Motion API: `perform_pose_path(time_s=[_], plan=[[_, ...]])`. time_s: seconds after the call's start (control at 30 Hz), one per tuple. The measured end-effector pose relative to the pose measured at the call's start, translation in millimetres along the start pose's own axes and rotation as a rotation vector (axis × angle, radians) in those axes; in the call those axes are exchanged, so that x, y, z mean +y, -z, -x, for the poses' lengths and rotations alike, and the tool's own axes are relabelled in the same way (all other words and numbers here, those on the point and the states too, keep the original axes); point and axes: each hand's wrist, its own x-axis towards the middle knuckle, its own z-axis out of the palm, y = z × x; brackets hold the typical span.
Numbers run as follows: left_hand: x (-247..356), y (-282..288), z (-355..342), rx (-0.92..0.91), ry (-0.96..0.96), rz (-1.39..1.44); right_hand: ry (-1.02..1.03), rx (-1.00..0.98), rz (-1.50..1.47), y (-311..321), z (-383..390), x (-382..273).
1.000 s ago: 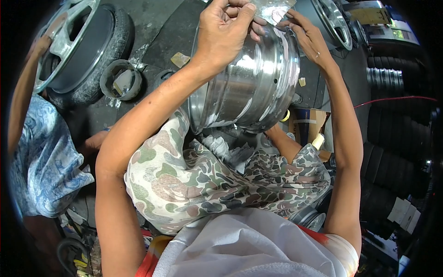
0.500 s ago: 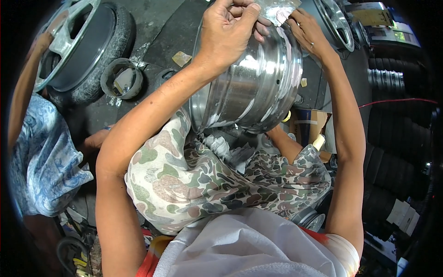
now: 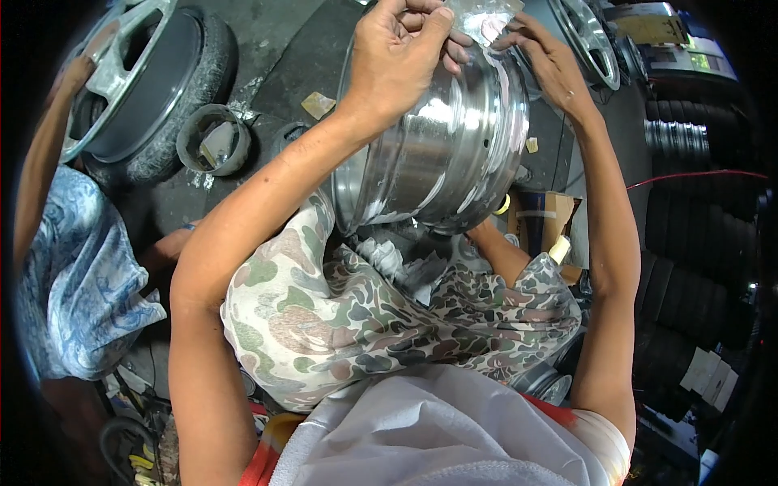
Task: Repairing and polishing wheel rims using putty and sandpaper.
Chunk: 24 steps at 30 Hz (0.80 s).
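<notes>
Reaching forward, bent hands (image 3: 397, 61) (image 3: 557, 71) flank a smeared plate (image 3: 489, 26).

From afar, I hold both bare arms (image 3: 267, 185) forward, elbows (image 3: 194, 296) bent outward; my left hand (image 3: 399, 61) pinches, thumb (image 3: 438, 24) toward curled fingers (image 3: 455, 52), as my right hand (image 3: 555, 71) opposite angles inward, its fingers loosely bent.

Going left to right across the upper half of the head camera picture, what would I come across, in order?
Spoked wheel, round tub, yellowish scrap, wearer's left hand, shiny sheet, wearer's right hand, red line.
</notes>
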Motion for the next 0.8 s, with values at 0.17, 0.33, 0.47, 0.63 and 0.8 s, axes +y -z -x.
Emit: perform_pose_path(time_s=[0.17, 0.33, 0.47, 0.63, 0.8], plan=[[0.6, -1.5, -1.7, -0.004, 0.035, -0.009, 0.009, 0.319, -0.262, 20.5, 17.4, -47.9], [3.8, -2.8, 0.6, 0.036, 0.106, -0.025, 0.259, 0.334, -0.13, 7.6, 26.4, -104.6], [4.8, -3.7, -1.1, 0.011, 0.125, -0.024, 0.452, 0.282, 0.467, 18.2, 22.7, -98.1], [2.2, 0.7, -1.8, 0.03, 0.063, -0.018, 0.121, 0.267, -0.182, 10.4, 41.5, -60.9], [0.9, -0.5, -3.0, 0.022, 0.03, 0.0, -0.137, 0.102, 0.003, -7.4, 47.2, -30.0]])
